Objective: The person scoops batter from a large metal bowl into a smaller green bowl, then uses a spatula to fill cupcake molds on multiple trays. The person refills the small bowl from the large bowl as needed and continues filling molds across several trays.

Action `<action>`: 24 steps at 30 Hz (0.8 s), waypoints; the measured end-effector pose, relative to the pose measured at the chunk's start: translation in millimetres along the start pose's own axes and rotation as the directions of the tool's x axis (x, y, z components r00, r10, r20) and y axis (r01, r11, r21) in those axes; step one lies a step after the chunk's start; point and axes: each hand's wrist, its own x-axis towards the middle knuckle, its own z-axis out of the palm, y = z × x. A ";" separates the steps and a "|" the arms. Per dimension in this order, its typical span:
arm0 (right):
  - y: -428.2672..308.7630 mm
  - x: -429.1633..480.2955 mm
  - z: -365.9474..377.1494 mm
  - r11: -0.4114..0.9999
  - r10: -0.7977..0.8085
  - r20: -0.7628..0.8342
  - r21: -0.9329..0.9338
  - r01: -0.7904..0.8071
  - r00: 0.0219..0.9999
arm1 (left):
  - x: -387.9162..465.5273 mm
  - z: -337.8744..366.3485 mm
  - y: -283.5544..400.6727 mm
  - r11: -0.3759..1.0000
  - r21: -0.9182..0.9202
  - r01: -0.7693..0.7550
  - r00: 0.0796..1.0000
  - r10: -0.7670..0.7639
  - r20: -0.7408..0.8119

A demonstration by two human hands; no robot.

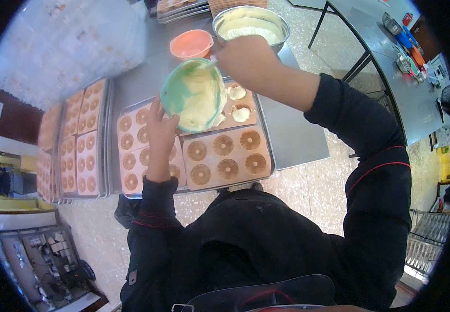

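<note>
My left hand (160,136) grips the near left rim of a green bowl (170,91) smeared inside with pale batter (201,103). The bowl is held tilted over silicone ring-cake molds (228,154) on a metal tray. My right hand (244,52) is closed at the bowl's upper right rim, with a small whitish part of a tool showing below its fingers; the rest of that tool is hidden. Batter fills two visible cavities (241,114) of the far right mold. The cavities of the near right mold hold no batter.
Beyond my right hand stands a steel bowl (251,19) of batter, beside an orange plastic bowl (192,43). Stacked trays of molds (88,144) stand at the left, near a plastic-covered surface (80,43). Another metal table (412,105) with utensils is at the right.
</note>
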 end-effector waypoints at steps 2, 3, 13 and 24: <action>14.1 -26.7 8.7 0.983 0.030 0.066 0.176 -0.042 0.997 | -8.6 -1.5 0.1 0.997 0.043 -0.060 0.998 0.059 0.019; 19.9 -40.9 13.6 0.961 0.037 0.071 0.272 -0.055 0.997 | -13.7 -1.8 0.4 0.995 0.061 -0.080 0.996 0.077 0.039; 5.3 -63.1 -8.6 0.888 -0.313 -0.439 0.178 0.423 0.842 | -54.2 31.4 8.3 0.995 0.095 -0.024 0.982 0.006 0.187; 33.8 -148.4 35.5 0.931 0.025 -0.194 0.361 0.048 0.981 | -66.1 53.2 -30.0 0.914 0.343 -0.219 0.967 0.156 0.203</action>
